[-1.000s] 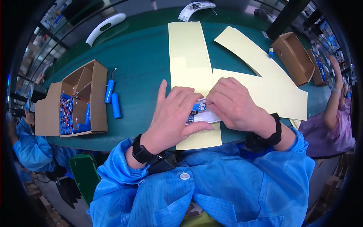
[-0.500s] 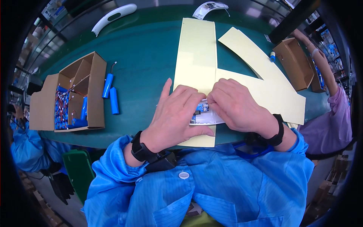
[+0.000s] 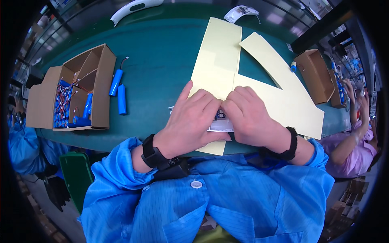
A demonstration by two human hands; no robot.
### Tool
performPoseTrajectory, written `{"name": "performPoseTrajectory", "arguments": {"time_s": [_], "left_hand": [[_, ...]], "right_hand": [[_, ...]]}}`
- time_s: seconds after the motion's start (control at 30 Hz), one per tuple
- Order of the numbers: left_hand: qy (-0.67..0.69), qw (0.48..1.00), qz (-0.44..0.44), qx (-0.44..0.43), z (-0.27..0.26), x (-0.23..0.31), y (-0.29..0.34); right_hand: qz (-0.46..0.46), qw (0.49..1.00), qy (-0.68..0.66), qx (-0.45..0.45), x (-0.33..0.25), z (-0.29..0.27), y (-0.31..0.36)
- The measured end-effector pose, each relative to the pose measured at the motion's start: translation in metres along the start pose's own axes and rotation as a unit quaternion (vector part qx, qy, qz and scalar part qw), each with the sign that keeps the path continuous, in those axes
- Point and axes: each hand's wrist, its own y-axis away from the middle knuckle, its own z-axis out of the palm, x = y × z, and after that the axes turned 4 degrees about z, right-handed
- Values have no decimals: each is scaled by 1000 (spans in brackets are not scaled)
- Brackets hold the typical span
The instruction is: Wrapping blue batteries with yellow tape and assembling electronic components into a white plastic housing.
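A white curved plastic housing point(image 3: 220, 126) with a small circuit board point(image 3: 220, 115) inside lies between my hands, close to the table's near edge. My left hand point(image 3: 187, 118) is wrapped over its left part, thumb along the near rim and fingertips at the far side. My right hand point(image 3: 250, 117) is closed, its thumb and index finger pinched at the board's right side, touching the left fingertips. Whatever small part those fingertips pinch is hidden. Under the housing lie pale yellow sheets point(image 3: 214, 60).
At left stands a divided cardboard box point(image 3: 106, 87) of wired blue cylindrical batteries; two more batteries point(image 3: 122, 99) lie beside it. White curved housings point(image 3: 242, 13) sit at the far edge. Another cardboard box point(image 3: 318, 77) is at right, near a co-worker in pink point(image 3: 350, 148).
My right hand has shifted slightly left and closer to my left hand, covering more of the board. The view has turned a little. The co-worker's arm at right has drawn back from the box.
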Motion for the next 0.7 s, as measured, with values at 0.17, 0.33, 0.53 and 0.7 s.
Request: {"name": "performPoseTrajectory", "arguments": {"time_s": [0.17,0.33,0.53,0.7], "left_hand": [[17,998,-52,37,-5,1,-2],[189,978,-71,58,-30,1,-15],[-99,956,-270,59,-35,-67,-75],[-248,949,-185,59,28,-73,-86]], "right_hand": [[25,997,-65,-16,1,-30,1],[49,992,-62,-99,7,-48,2],[408,898,153,59,169,-86,-18],[567,798,202,-22,350,-63,-14]]}}
